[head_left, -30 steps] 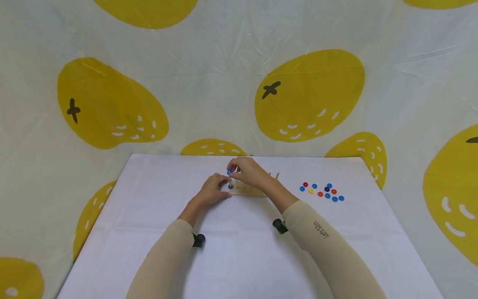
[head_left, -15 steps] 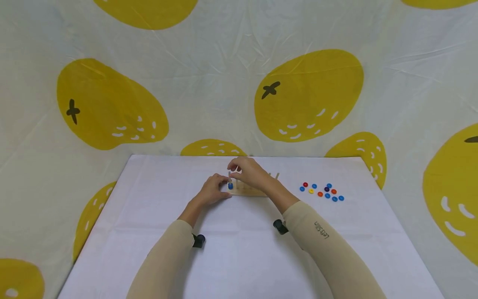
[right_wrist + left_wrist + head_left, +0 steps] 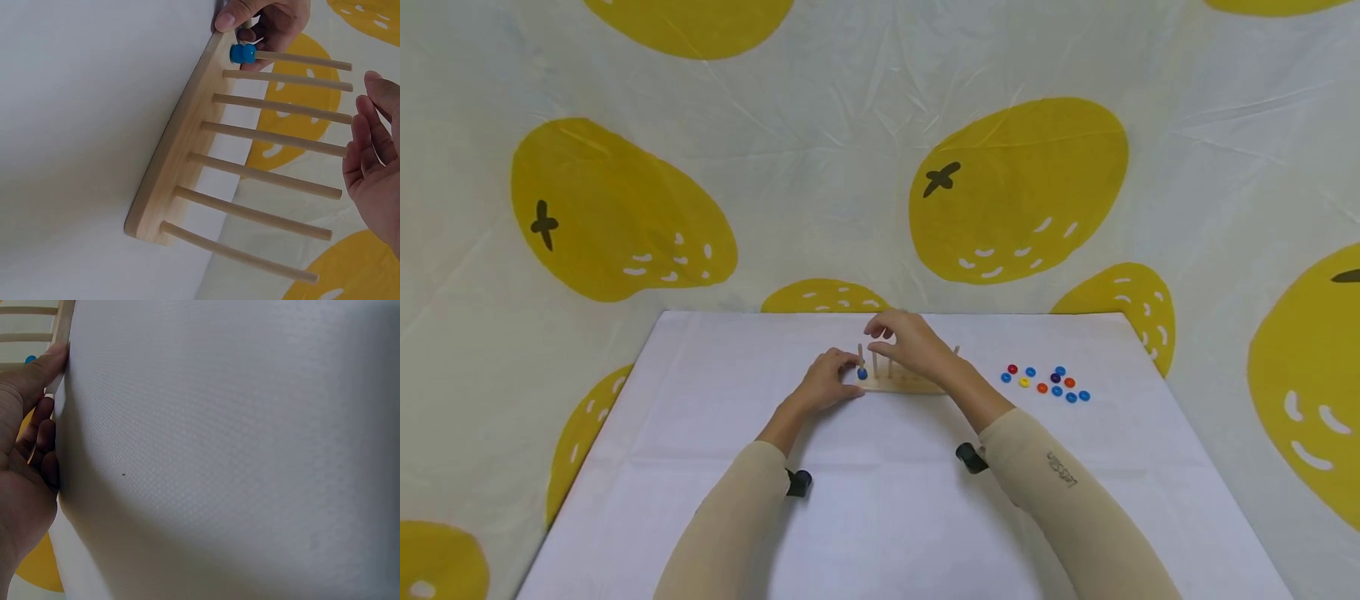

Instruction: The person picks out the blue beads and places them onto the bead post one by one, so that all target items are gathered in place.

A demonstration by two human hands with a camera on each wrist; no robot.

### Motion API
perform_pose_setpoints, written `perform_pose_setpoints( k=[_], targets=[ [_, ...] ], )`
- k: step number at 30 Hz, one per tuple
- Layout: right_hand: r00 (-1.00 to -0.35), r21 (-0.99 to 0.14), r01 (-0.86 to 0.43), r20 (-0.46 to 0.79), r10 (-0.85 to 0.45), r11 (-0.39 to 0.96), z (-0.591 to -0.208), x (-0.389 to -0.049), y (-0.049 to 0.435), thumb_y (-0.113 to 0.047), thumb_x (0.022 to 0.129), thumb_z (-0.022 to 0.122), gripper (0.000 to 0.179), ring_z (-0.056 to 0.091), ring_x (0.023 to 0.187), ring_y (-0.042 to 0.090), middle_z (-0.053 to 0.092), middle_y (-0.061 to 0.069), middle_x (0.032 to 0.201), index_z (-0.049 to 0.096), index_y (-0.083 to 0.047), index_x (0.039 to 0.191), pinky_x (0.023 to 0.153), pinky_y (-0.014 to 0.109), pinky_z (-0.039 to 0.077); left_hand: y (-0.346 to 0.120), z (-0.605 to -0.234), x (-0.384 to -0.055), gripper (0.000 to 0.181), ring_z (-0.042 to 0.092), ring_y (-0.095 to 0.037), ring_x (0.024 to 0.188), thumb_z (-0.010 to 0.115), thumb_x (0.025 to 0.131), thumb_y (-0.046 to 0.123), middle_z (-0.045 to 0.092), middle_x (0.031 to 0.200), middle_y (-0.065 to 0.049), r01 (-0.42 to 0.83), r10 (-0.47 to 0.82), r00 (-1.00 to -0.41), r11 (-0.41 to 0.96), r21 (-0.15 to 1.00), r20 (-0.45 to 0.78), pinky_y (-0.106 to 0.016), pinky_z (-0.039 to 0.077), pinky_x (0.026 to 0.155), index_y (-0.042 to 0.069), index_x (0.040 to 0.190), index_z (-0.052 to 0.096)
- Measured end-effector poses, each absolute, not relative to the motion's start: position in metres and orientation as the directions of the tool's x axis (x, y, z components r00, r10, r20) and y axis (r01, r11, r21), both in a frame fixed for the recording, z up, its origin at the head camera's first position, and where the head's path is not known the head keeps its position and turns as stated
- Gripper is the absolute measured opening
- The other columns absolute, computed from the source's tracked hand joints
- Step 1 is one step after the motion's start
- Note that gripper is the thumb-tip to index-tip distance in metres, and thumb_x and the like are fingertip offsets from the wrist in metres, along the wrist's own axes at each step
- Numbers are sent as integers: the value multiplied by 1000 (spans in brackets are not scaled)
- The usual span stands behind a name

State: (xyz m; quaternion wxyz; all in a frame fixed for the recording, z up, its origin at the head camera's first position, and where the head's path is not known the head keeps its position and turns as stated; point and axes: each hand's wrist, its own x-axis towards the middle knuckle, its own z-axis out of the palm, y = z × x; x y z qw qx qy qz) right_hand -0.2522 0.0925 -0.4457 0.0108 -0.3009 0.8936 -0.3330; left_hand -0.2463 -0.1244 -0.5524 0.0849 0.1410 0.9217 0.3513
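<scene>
A wooden peg board (image 3: 181,144) with a row of upright pegs stands on the table near its far edge. My left hand (image 3: 827,382) holds the board's left end, with the thumb (image 3: 226,21) along its front edge and the fingers behind. Two blue beads (image 3: 242,54) sit together at the foot of the leftmost peg; the other pegs are bare in the right wrist view. My right hand (image 3: 912,343) is above the board, its fingers loosely bent and holding nothing. In the left wrist view, only a corner of the board (image 3: 61,328) shows past my thumb.
To the right of the board lies a loose group of beads: several blue ones (image 3: 1057,391), orange ones (image 3: 1070,382), a red one (image 3: 1012,369), a yellow one (image 3: 1024,382) and a dark one (image 3: 1056,378). A fruit-patterned cloth (image 3: 820,167) hangs behind the white table (image 3: 880,517).
My right hand let go of a blue bead, which dropped down the leftmost peg onto the other blue bead. That hand has since shifted slightly right. My left hand stayed put.
</scene>
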Motion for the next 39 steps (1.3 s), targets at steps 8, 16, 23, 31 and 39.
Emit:
perform_pose_setpoints(
  k=[8,16,23,31,39],
  targets=[
    [-829,-602,-539,255,-498,589,-442,-233,110,-16,94,77,24,66,101,25,70,7,110,71,-6,115,89,38,58,-124,-550,-246,55,55,-27,115,88,83,22,61,125,-9,183,309,-949,711,679,-67,-46,46,104,10,132,67],
    [-853,-623,-511,277,-443,592,-437,-211,136,-14,93,78,24,65,98,22,70,7,111,72,-8,116,87,40,59,-123,-549,-246,54,54,-26,114,88,83,22,61,125,-9,172,312,-947,704,689,-83,-44,45,105,11,132,67],
    [-860,-614,-508,320,-398,604,-437,-198,167,-11,90,80,25,66,93,19,71,8,110,73,-10,114,83,37,60,-125,-549,-248,54,54,-25,112,88,83,20,61,124,-9,180,316,-946,699,693,-73,-44,46,102,10,132,67],
    [-893,-592,-448,327,-309,669,-453,-180,219,-9,88,82,29,67,93,18,72,5,109,72,-7,115,81,32,61,-125,-551,-249,55,54,-25,109,89,82,21,61,122,-9,181,324,-943,696,694,-79,-43,46,101,9,131,67],
    [-897,-584,-428,370,-242,690,-479,-172,273,-4,86,82,27,65,85,17,72,8,100,72,-5,110,75,19,56,-123,-549,-247,55,55,-27,111,90,81,19,62,122,-11,188,329,-941,697,692,-76,-45,46,103,8,131,67]
  ],
)
